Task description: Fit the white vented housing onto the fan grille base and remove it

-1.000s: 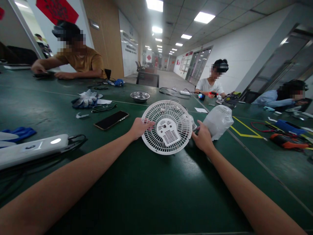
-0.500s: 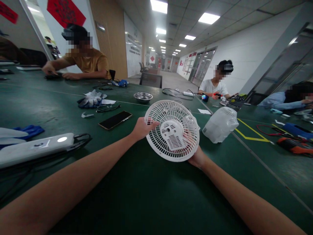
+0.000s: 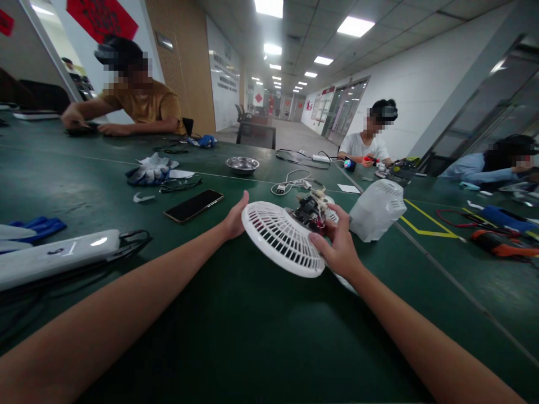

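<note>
Watching fan cover point(image 3: 280, 241) tilted over tabletop point(image 3: 236, 336): my right grip point(image 3: 343, 249) clasps its edge near motor point(image 3: 306, 212); left grip point(image 3: 234, 217), fingers hidden, can't tell. Lopsided hold might tip cover, tugging wires point(image 3: 319, 199).

The fan guard is plain white point(image 3: 283, 237), its rings of slots showing dark against the deep green table point(image 3: 252, 336), and the motor point(image 3: 309, 210) just behind it is black with a few reddish wires. To the guard's left I see a black phone point(image 3: 193, 206) with a tan edge, and past it blue-and-whitish gloves point(image 3: 149, 173); beyond the guard sits a silver bowl point(image 3: 242, 164). On its right are a milky white shell point(image 3: 376, 212), bright yellow lines point(image 3: 435, 234) and an orange-and-black tool point(image 3: 494, 243).
</note>
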{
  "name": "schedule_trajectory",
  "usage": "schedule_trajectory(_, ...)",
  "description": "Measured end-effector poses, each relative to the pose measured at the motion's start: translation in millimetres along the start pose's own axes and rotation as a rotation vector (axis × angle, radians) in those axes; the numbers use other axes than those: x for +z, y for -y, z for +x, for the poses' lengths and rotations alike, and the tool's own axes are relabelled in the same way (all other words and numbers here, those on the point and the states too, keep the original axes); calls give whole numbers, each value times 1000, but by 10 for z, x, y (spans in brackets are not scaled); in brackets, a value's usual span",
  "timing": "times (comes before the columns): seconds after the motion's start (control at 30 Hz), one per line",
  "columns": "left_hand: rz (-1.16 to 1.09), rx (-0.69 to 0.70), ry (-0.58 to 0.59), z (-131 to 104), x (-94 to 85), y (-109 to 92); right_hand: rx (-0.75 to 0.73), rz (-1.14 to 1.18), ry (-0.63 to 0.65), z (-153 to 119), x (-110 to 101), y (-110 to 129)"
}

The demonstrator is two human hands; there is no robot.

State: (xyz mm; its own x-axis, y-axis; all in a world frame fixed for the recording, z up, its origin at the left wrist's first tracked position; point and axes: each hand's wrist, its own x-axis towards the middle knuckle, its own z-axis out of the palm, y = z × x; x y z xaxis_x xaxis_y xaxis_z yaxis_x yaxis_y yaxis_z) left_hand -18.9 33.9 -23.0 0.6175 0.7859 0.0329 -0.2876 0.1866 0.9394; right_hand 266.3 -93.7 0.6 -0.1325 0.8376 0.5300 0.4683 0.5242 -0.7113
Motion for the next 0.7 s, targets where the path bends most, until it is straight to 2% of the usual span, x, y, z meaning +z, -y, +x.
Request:
schedule_trajectory(0.07, -73, -58, 19, -34, 27, -36, -89, -200, 21, -20, 18, -47)
schedule_trajectory(0.13, -99, -98, -12, -50, 27, -53, -173, -316, 41, -27, 25, -85)
schedule_trajectory(0.3, -62, -189, -55, -13, -32, -38, -278, -360, 91, 15, -48, -141)
schedule_trajectory(0.37, -35, -216, -66, 10, -40, -27, -286, -332, 67, 49, -103, -170)
schedule_trajectory(0.43, -24, -221, -91, 29, -34, -18, -269, -351, -19, 96, -160, -225)
schedule_trajectory(0.57, -24, -220, -123, 52, -11, -5, -140, -588, -193, 209, -262, -434)
schedule_trajectory(0.7, -6, -207, -149, 65, -2, 6, 55, -645, -151, 272, -348, -685)
